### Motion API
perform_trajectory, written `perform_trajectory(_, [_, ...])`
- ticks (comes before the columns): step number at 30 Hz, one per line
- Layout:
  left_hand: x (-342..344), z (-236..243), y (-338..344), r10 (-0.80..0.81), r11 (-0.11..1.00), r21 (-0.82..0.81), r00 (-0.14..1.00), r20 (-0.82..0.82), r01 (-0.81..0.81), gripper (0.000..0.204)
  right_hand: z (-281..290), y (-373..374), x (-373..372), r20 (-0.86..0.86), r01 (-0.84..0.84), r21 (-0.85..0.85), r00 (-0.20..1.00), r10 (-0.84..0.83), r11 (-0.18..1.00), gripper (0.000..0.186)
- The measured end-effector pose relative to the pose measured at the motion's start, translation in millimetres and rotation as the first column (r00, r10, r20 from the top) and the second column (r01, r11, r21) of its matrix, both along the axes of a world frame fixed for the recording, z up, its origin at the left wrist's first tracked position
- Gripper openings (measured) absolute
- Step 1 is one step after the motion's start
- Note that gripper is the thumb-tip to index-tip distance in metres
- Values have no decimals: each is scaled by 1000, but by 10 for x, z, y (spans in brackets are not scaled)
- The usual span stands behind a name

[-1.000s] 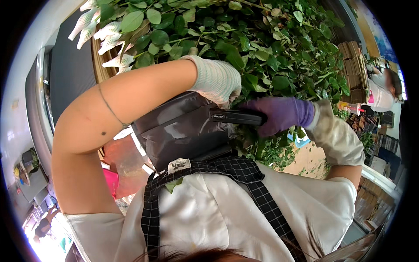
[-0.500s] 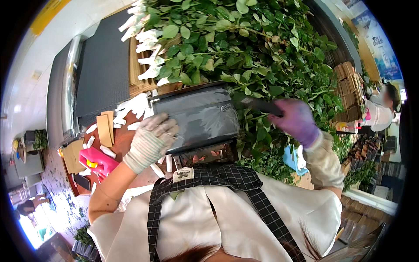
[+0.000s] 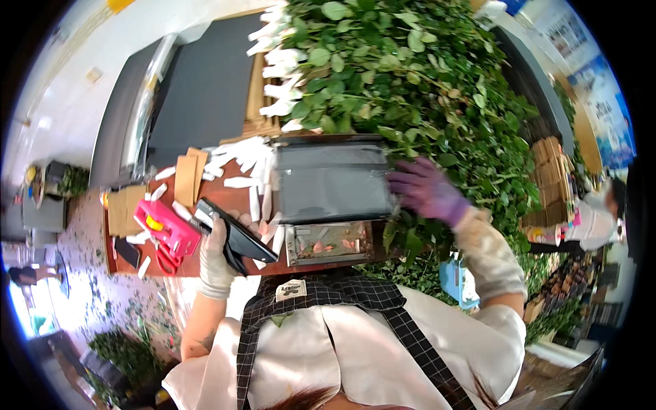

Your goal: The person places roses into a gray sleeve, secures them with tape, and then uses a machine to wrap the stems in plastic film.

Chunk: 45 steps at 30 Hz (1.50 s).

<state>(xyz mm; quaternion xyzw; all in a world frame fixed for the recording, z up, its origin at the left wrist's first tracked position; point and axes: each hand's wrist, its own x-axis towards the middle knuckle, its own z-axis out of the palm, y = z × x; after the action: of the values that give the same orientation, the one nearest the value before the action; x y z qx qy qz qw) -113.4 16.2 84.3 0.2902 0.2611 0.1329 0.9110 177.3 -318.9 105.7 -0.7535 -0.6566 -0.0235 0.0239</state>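
White-gloved left hand (image 3: 217,263) at the tabletop's (image 3: 225,198) near edge, fingers closed around a flat black tool (image 3: 236,236), beside a pink tape dispenser (image 3: 164,229). Farther in, purple-gloved right hand (image 3: 424,191), fingers spread open, rests against a grey plastic-wrapped bundle (image 3: 331,181). Beyond, leafy stems (image 3: 410,75) piled high.

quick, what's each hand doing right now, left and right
Left hand: closed around a flat black object, in a whitish glove.
Right hand: open, purple-gloved fingers spread against the grey sheet beside the leafy stems.
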Motion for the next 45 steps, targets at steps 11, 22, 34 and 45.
perform_trajectory(11, [681,-1013,600,-238,674,429,726,-646,602,37,356,1240,-961,-194,121,306,979,-62,944,37])
perform_trajectory(22, [-701,-1295,-98,148,-464,866,980,-131,187,16,-143,3150,-2045,-824,196,411,498,271,890,34])
perform_trajectory(34, [-1759,-1615,183,877,-45,945,466,-118,324,53,-1362,4447,-3085,-788,315,104,605,-115,943,94])
perform_trajectory(45, [-1519,-1534,320,891,-1,982,446,-84,189,45,-1618,4619,-2239,-915,-47,-44,402,-22,998,43])
